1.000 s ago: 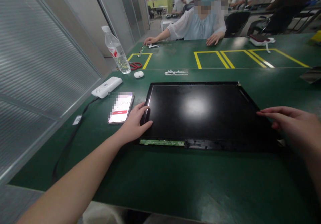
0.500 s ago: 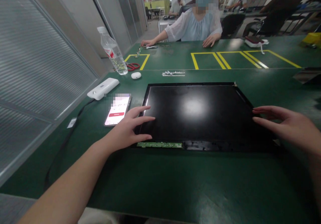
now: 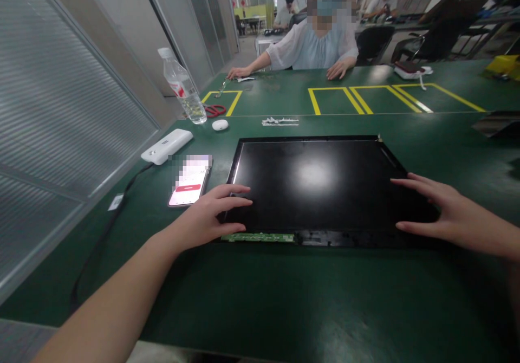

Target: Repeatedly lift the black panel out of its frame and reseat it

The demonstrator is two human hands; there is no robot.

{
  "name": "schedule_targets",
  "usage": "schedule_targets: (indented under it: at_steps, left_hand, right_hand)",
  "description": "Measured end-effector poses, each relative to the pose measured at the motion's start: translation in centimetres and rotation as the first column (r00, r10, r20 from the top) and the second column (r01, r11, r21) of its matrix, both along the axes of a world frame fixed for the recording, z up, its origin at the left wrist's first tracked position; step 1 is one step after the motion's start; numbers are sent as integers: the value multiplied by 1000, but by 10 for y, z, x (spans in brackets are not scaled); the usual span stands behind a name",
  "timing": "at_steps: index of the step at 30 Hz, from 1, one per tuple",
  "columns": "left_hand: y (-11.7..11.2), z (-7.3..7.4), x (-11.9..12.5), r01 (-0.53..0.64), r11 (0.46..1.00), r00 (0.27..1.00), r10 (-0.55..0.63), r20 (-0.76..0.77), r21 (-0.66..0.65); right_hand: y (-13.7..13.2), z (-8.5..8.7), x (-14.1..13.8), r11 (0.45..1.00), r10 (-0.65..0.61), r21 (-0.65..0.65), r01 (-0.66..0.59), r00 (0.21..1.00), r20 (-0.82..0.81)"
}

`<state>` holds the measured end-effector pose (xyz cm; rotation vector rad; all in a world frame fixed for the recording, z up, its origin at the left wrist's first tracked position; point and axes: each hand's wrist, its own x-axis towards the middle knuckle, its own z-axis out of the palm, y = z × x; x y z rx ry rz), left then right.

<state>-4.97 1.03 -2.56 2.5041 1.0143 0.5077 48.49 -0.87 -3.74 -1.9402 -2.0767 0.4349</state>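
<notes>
A black display panel (image 3: 325, 189) lies flat on the green table in front of me, with a bright reflection in its middle. Along its near edge, toward the left, sits a narrow green circuit board (image 3: 260, 238). My left hand (image 3: 217, 211) is over the panel's left edge, fingers and thumb spread apart. At the right edge my right hand (image 3: 433, 206) reaches over the panel, its fingers stretched and the thumb well apart. Neither hand is closed around anything. Whether the fingertips press on the panel I cannot tell.
Left of the panel lie a phone (image 3: 190, 181), a white power bank (image 3: 167, 146) with a black strap, and a white earphone case (image 3: 220, 125). A water bottle (image 3: 184, 89) stands beside red-handled scissors (image 3: 215, 111). White scraps (image 3: 280, 121) lie behind the panel. A masked person (image 3: 325, 43) sits opposite.
My right hand has moved left over the panel's right edge and its thumb and fingers have spread apart. My left hand stays at the left edge, almost unmoved.
</notes>
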Motion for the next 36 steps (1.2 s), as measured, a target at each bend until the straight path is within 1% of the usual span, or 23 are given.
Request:
schedule_targets:
  at_steps: [4, 8, 12, 17, 25, 30, 36]
  left_hand:
    - [-2, 2, 2, 29, 999, 999, -29, 20, 18]
    - [-4, 6, 5, 59, 997, 998, -61, 24, 57]
    - [-3, 7, 6, 70, 995, 997, -72, 31, 74]
    - [-2, 6, 6, 61, 996, 997, -63, 33, 60]
    - [-4, 10, 11, 93, 993, 995, -95, 29, 71]
    - [-4, 11, 13, 115, 988, 993, -116, 12, 101]
    - [-4, 12, 13, 104, 989, 995, -103, -11, 101]
  right_hand:
    - [1, 0, -4, 999, -12, 38, 11, 999, 34]
    - [2, 0, -5, 999, 19, 44, -21, 999, 49]
    - [-2, 3, -4, 999, 39, -1, -39, 998, 54]
    - [-5, 5, -4, 997, 51, -61, -45, 995, 86]
    - [-4, 3, -3, 998, 42, -58, -37, 994, 100]
    - [-4, 4, -5, 998, 25, -65, -19, 996, 85]
    - [-4, 7, -8, 996, 14, -92, -6, 995, 94]
